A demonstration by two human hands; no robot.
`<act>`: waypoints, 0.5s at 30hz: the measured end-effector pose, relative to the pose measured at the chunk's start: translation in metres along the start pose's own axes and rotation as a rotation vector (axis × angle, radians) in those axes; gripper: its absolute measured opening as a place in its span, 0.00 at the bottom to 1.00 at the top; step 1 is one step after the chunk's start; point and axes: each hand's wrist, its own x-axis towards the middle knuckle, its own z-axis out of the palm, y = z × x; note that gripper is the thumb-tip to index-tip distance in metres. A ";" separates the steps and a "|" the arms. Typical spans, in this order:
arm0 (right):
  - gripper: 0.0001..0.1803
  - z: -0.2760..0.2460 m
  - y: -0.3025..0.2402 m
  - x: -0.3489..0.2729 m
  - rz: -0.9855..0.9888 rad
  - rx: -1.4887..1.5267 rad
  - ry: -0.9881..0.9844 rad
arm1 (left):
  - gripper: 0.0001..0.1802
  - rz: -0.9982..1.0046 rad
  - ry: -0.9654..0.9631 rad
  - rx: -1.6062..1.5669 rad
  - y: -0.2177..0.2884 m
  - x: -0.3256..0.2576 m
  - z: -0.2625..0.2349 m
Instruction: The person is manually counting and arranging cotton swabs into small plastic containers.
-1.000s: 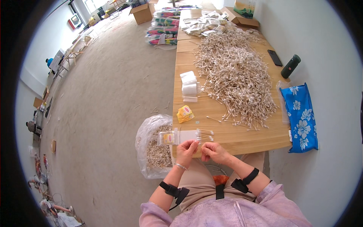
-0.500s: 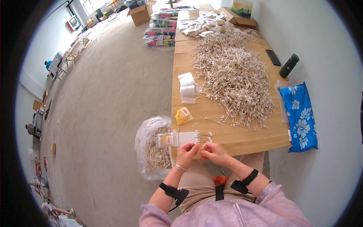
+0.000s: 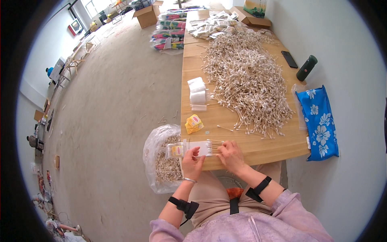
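**Cotton swabs gathered into a clear sleeve at the table edge**

At lower centre, a narrow clear packet (image 3: 189, 149) is pinched by the left hand (image 3: 192, 162), thumb on top, evidently so that its mouth is kept steady. A small bundle of cotton swabs (image 3: 214, 145) is held at the mouth by the right hand (image 3: 231, 155), fingers pressed together over the sticks, apparently to keep them aligned. Just left of the table (image 3: 258, 151), a plastic bag (image 3: 161, 161) of filled packets is seen, within easy reach. Farther up, yellow labels (image 3: 194, 123), a white stack (image 3: 198, 93) and a large swab heap (image 3: 248, 80) are spread out.
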 end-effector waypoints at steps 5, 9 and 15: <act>0.21 -0.005 0.001 0.013 0.068 -0.059 0.089 | 0.35 0.492 -0.118 0.523 0.029 0.009 0.014; 0.20 0.004 0.016 0.021 0.092 -0.048 0.212 | 0.34 0.559 -0.169 0.629 0.018 0.024 0.027; 0.14 0.011 0.051 0.050 0.205 -0.161 0.160 | 0.32 0.636 -0.282 0.510 -0.007 0.032 0.042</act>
